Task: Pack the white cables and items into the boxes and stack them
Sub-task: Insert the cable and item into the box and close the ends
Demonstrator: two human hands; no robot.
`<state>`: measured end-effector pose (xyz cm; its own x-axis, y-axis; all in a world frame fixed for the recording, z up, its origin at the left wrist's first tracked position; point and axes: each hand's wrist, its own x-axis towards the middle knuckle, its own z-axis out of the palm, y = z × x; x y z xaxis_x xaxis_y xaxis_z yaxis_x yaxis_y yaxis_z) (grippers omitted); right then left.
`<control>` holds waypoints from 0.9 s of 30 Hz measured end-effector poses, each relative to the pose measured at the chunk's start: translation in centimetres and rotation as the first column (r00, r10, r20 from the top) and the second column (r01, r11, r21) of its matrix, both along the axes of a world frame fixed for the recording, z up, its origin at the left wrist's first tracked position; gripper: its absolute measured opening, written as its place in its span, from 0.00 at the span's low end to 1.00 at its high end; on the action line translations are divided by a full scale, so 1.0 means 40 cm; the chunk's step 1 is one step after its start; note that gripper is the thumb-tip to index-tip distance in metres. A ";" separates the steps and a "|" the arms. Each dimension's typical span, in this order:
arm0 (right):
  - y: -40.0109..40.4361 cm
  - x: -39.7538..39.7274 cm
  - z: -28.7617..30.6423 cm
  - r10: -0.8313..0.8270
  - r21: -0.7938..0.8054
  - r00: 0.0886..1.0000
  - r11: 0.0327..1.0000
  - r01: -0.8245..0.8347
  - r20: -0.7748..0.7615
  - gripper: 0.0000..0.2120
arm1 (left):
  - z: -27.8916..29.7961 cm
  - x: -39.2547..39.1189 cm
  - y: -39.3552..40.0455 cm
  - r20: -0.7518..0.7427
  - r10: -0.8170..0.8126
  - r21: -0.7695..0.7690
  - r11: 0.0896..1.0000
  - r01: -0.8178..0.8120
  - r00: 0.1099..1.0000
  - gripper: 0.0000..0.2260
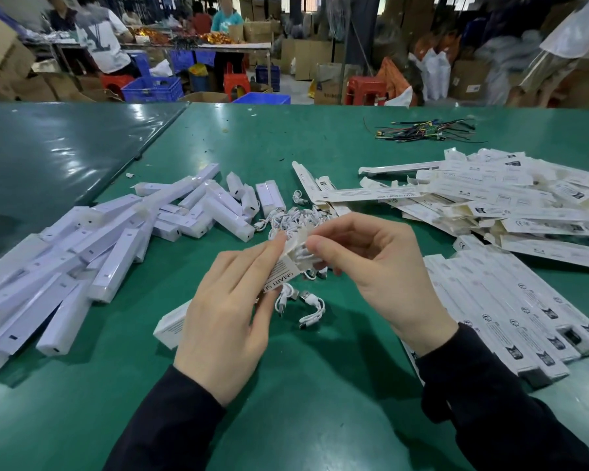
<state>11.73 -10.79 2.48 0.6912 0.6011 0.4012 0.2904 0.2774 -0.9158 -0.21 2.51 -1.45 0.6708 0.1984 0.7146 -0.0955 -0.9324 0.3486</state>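
Observation:
My left hand (230, 311) grips a long white printed box (172, 326) whose open end points up toward the centre. My right hand (371, 263) pinches a coiled white cable (303, 254) at the box's open flap. A few loose white cables (306, 305) lie on the green table under my hands, and a heap of several more cables (296, 215) sits just beyond. White bar-shaped items (92, 253) are piled at the left. Flat unfolded boxes (510, 195) lie scattered at the right, with a neat row of packed boxes (510, 307) in front of them.
The green table (320, 385) has a seam running to a second table at the left. A bundle of coloured wires (425, 130) lies far right. Beyond the table edge are people at another bench, blue crates, red stools and cardboard cartons.

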 end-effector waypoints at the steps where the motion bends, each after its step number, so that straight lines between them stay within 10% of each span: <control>1: 0.001 0.001 -0.001 -0.005 -0.003 1.000 1.000 0.005 -0.012 0.03 | -0.001 0.001 -0.001 -0.009 -0.008 0.005 1.000 0.009 1.000 0.21; 15: 0.003 0.004 -0.010 0.028 -0.090 0.992 0.995 -0.039 -0.120 0.07 | -0.005 -0.002 -0.002 -0.025 -0.046 0.010 0.999 0.046 0.999 0.20; 27: 0.007 -0.015 -0.011 0.052 -0.314 0.979 0.949 0.013 0.195 0.03 | -0.002 -0.005 0.002 0.005 -0.019 0.005 1.000 0.019 1.000 0.21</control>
<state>11.14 -10.51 2.05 0.6036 0.7306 0.3191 0.4726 -0.0055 -0.8813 -0.41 2.58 -1.52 0.6707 0.1823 0.7190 -0.1149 -0.9321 0.3435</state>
